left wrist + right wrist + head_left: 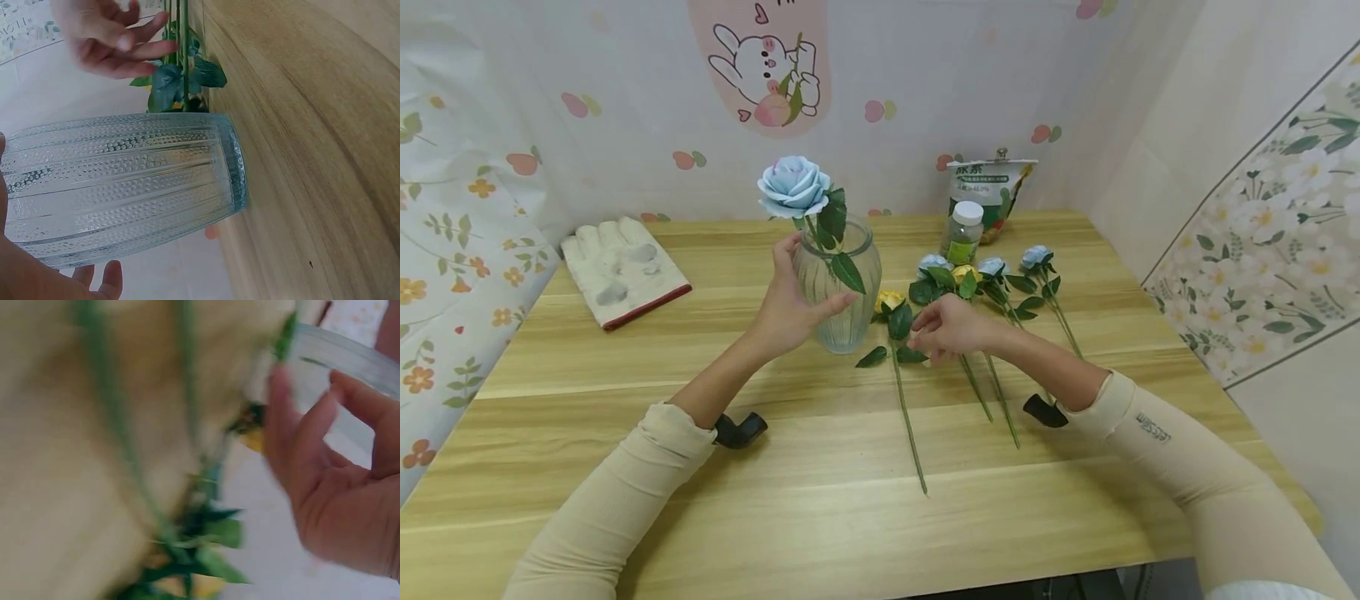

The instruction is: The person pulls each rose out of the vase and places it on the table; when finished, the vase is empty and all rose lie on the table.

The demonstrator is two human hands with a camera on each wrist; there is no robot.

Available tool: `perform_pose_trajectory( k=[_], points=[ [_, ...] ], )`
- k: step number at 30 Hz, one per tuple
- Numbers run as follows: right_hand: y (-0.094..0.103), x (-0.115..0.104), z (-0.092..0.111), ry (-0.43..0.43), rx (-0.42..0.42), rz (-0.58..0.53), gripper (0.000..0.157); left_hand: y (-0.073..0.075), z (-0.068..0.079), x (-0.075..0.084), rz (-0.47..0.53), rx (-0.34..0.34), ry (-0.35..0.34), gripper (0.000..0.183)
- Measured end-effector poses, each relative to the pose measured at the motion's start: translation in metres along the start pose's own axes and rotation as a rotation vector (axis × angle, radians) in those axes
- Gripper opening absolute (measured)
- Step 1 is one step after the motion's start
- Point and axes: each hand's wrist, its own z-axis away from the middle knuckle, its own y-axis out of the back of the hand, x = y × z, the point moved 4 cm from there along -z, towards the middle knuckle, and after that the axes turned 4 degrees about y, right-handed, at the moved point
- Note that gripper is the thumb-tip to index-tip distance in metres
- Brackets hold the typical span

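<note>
My left hand (786,312) grips a ribbed clear glass vase (848,329) that stands on the table. Its thumb lies across the near side, and fingers also show past the glass in the left wrist view. One light blue artificial rose (793,188) with green leaves leans out of the vase's mouth. Just right of the vase lies a yellow rose (890,300), its stem pointing toward me. My right hand (957,325) hovers beside that rose's leaves, fingers loosely bent. In the right wrist view nothing shows between these fingers (315,428), though the picture is blurred.
More blue roses (1036,256) and another yellow rose (966,272) lie to the right. Behind them stand a white-capped jar (964,232) and a clipped bag (1000,187). A white glove (623,271) lies at the back left. The patterned wall (925,100) bounds the table's rear.
</note>
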Motion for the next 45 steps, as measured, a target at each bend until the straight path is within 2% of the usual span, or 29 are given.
perform_pose_trajectory(
  k=[3, 7, 9, 12, 14, 17, 19, 24, 27, 29, 32, 35, 38, 41, 45],
  points=[
    [0.009, -0.027, 0.006, 0.132, 0.117, 0.089, 0.037, 0.0, 0.0, -0.001, 0.001, -0.001, 0.002, 0.09],
    [0.021, -0.073, 0.015, 0.388, 0.38, 0.096, 0.022, 0.002, 0.0, -0.003, 0.01, 0.005, 0.0, 0.092],
    [0.024, -0.092, 0.016, 0.484, 0.479, 0.078, 0.018, 0.002, 0.0, -0.003, 0.019, 0.002, -0.005, 0.091],
    [0.023, -0.112, 0.011, 0.599, 0.578, 0.101, 0.018, 0.001, 0.0, -0.003, 0.034, -0.003, -0.014, 0.09],
    [0.021, -0.121, 0.007, 0.653, 0.609, 0.169, 0.019, 0.0, 0.0, -0.002, 0.043, -0.008, -0.015, 0.089],
    [0.02, -0.13, -0.001, 0.679, 0.6, 0.278, 0.018, -0.001, 0.0, -0.001, 0.044, -0.013, -0.011, 0.089],
    [0.022, -0.134, -0.008, 0.663, 0.527, 0.298, 0.02, -0.001, 0.0, -0.001, 0.044, -0.016, -0.011, 0.089],
    [0.025, -0.139, -0.022, 0.589, 0.281, 0.281, 0.028, 0.0, 0.0, 0.0, 0.027, -0.014, -0.013, 0.089],
    [0.021, -0.139, -0.023, 0.578, 0.192, 0.358, 0.033, 0.0, 0.0, -0.001, 0.008, -0.02, 0.011, 0.091],
    [0.017, -0.138, -0.023, 0.58, 0.17, 0.384, 0.035, 0.0, 0.0, -0.001, 0.002, -0.02, 0.028, 0.092],
    [0.015, -0.137, -0.022, 0.573, 0.173, 0.343, 0.035, 0.001, 0.0, 0.0, 0.015, -0.017, 0.041, 0.093],
    [0.015, -0.136, -0.021, 0.581, 0.222, 0.188, 0.029, 0.001, -0.001, 0.001, 0.04, -0.019, 0.03, 0.094],
    [0.016, -0.135, -0.018, 0.62, 0.319, 0.019, 0.022, 0.001, -0.002, -0.001, 0.053, -0.023, 0.025, 0.096],
    [0.017, -0.137, -0.011, 0.719, 0.39, -0.086, 0.017, 0.001, -0.003, -0.002, 0.071, -0.025, 0.024, 0.097],
    [0.016, -0.142, 0.007, 0.839, 0.428, -0.1, 0.023, 0.001, -0.002, -0.002, 0.064, -0.014, 0.016, 0.093]
  ],
)
